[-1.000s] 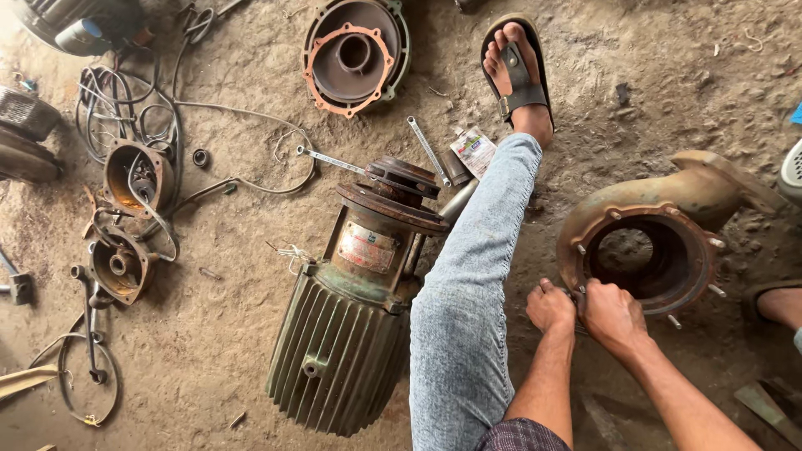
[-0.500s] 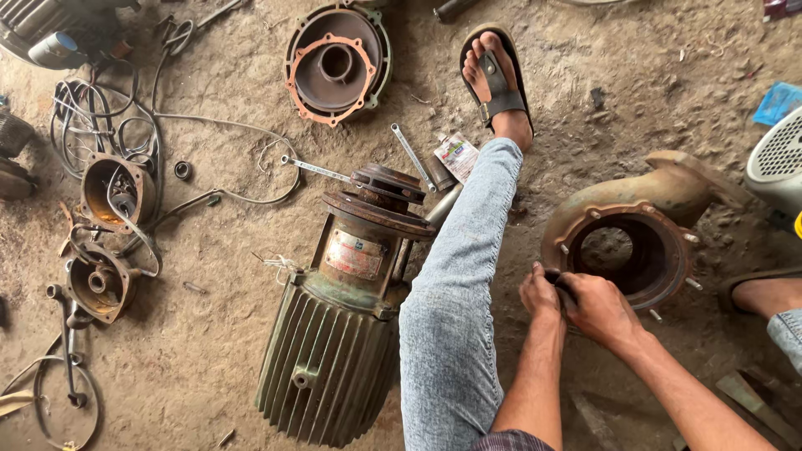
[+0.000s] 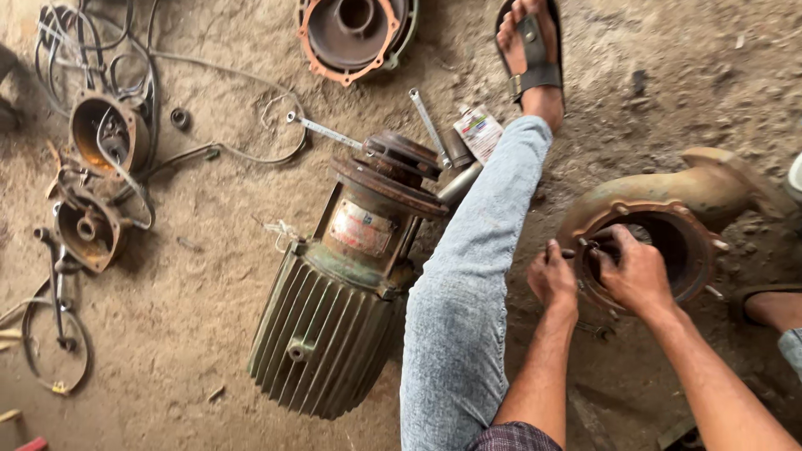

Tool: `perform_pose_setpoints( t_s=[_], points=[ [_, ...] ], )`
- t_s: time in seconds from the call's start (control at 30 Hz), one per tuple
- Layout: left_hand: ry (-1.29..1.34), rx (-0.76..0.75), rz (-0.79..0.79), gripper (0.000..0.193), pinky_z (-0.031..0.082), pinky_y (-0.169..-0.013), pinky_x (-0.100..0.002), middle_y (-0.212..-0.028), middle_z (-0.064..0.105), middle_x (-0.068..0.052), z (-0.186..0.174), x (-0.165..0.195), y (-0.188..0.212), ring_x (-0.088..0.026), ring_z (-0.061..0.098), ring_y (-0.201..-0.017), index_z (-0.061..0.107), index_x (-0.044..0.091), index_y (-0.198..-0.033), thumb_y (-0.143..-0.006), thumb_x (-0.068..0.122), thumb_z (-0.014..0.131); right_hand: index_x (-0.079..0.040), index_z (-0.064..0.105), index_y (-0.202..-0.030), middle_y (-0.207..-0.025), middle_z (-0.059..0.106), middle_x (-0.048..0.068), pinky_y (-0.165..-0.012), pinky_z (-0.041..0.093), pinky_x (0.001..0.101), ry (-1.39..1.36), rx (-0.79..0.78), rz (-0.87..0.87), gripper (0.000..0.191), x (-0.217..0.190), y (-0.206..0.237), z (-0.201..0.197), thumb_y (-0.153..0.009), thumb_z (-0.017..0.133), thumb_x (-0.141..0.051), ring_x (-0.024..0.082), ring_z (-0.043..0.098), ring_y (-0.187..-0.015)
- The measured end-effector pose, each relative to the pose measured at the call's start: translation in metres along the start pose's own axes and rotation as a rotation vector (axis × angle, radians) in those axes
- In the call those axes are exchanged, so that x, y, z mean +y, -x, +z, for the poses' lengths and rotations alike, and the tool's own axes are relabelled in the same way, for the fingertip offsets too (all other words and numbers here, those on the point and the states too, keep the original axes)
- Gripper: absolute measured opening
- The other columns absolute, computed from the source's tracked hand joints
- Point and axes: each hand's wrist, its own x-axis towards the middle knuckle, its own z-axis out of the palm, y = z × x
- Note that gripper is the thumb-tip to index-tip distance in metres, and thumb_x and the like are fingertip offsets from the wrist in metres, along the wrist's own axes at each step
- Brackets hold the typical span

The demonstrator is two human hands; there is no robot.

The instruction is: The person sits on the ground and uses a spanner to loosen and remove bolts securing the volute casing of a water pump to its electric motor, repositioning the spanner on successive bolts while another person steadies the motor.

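Leftmost, a green ribbed electric motor (image 3: 334, 334) is seen lying on the dirt floor (image 3: 200, 276). Beside a denim-clad leg (image 3: 472, 276), the left hand (image 3: 552, 278) is curled narrowly at the rim of a rusty round cast-iron pump casing (image 3: 668, 217). The right hand (image 3: 637, 271) is closed over that rim's near edge; what is pinched cannot be told.

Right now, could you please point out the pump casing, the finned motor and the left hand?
pump casing (image 3: 706, 194), head view, curved outlet neck.
finned motor (image 3: 322, 347), head view, ribbed body.
left hand (image 3: 551, 276), head view, back of hand.
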Motion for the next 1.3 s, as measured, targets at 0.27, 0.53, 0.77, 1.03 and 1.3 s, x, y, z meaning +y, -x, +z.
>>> perform_pose_setpoints(
  t_s=[0.27,0.53,0.77,1.03,1.3],
  points=[
    [0.002,-0.024,-0.034,0.038,0.051,-0.070,-0.041,-0.080,0.072,-0.013,-0.004,0.001,0.002,-0.023,0.065,-0.072,0.080,0.005,-0.090,-0.096,0.041,0.068,-0.008,0.078,-0.109,-0.105,0.074,0.016,-0.089,0.056,0.0422,-0.016,-0.002,-0.132,0.028,-0.003,-0.009,0.004,-0.081,0.074,-0.012,0.035,0.071,-0.096],
    [0.078,-0.149,-0.092,0.029,0.054,-0.068,-0.034,-0.082,0.075,-0.005,-0.009,0.016,0.014,-0.013,0.067,-0.073,0.079,0.004,-0.094,-0.087,0.031,0.081,-0.008,0.077,-0.112,-0.104,0.074,0.019,-0.082,0.057,0.0425,-0.043,0.002,-0.004,0.027,-0.012,-0.010,0.005,-0.086,0.072,-0.014,0.036,0.073,-0.091],
    [0.172,-0.135,-0.136,0.031,0.045,-0.059,-0.033,-0.075,0.068,-0.002,-0.007,0.010,0.009,-0.011,0.056,-0.066,0.080,0.002,-0.093,-0.094,0.032,0.074,-0.008,0.069,-0.117,-0.101,0.070,0.019,-0.081,0.056,0.0467,0.202,-0.111,-0.166,0.032,-0.019,-0.005,-0.003,-0.085,0.066,-0.011,0.040,0.069,-0.091],
    [0.298,-0.041,-0.218,0.039,0.041,-0.053,-0.038,-0.066,0.059,-0.006,-0.003,-0.005,0.000,-0.017,0.050,-0.057,0.078,0.001,-0.090,-0.098,0.038,0.066,-0.003,0.062,-0.106,-0.086,0.069,0.019,-0.070,0.058,0.0478,0.464,-0.148,-0.233,0.027,0.003,-0.002,0.015,-0.086,0.065,-0.020,0.037,0.071,-0.080],
    [0.075,0.030,-0.049,0.044,0.047,-0.066,-0.037,-0.074,0.069,-0.007,-0.005,-0.015,-0.001,-0.019,0.060,-0.066,0.078,0.001,-0.090,-0.098,0.041,0.062,-0.008,0.061,-0.105,-0.078,0.071,0.016,-0.061,0.056,0.0485,0.543,-0.176,-0.142,0.032,0.008,0.017,0.003,-0.091,0.065,-0.038,0.037,0.072,-0.072]
  ],
)
